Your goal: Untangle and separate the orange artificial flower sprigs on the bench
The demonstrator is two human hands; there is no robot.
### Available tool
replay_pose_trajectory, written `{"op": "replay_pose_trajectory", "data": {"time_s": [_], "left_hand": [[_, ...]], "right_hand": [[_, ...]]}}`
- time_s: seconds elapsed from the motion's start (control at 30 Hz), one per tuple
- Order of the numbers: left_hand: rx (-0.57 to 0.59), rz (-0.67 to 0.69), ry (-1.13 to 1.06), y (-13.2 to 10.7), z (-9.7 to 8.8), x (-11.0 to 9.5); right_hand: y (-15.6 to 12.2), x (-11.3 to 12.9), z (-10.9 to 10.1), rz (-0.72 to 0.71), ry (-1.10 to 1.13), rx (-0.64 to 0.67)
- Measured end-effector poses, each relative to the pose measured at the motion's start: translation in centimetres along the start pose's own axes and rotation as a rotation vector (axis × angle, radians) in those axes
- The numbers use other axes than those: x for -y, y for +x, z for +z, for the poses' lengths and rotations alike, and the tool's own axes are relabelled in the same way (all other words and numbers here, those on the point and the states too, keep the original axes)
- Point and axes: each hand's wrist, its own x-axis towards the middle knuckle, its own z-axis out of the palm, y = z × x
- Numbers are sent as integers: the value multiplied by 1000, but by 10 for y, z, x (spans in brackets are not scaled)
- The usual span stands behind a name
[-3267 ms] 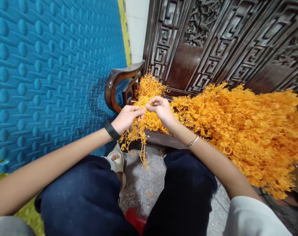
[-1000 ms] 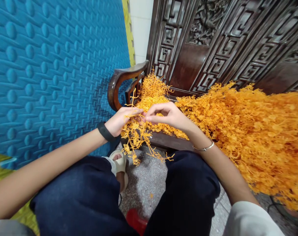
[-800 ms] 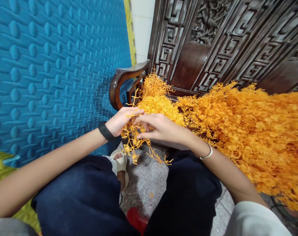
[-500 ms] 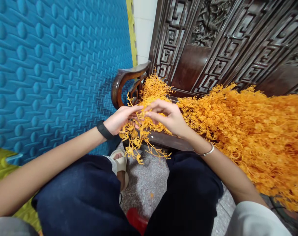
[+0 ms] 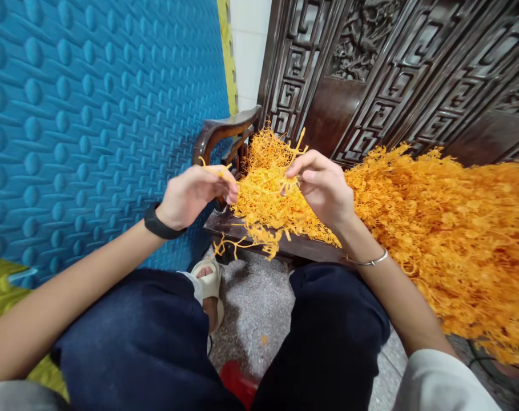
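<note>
My left hand, with a black band at the wrist, is closed on a thin yellow-orange branching plastic sprig. Part of the sprig trails in the air between my hands, slightly blurred. Across from it, my right hand pinches a small orange piece between thumb and fingers. Whether the two pieces are still joined, I cannot tell. Just behind and below both hands, a pile of loose orange sprigs lies on the dark wooden bench.
A much larger heap of orange sprigs covers the bench to the right. Behind stands the carved wooden backrest, with a curved armrest at the left. Blue foam matting fills the left side. Something red is on the floor between my legs.
My hands have moved apart, the left going left and slightly up, the right going right. The sprig that was bunched between them is now stretched or separated, with pieces at both hands.
</note>
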Motion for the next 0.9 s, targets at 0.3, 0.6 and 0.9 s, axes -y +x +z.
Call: {"op": "replay_pose_trajectory", "data": {"time_s": [0.3, 0.6, 0.9], "left_hand": [[21, -96, 127, 4, 22, 12], [228, -260, 302, 3, 24, 22], [-16, -212, 187, 11, 32, 23]], "right_hand": [[-3, -5, 11, 53, 8, 268], [0, -12, 9, 76, 22, 221], [10, -25, 17, 275, 169, -142]]}}
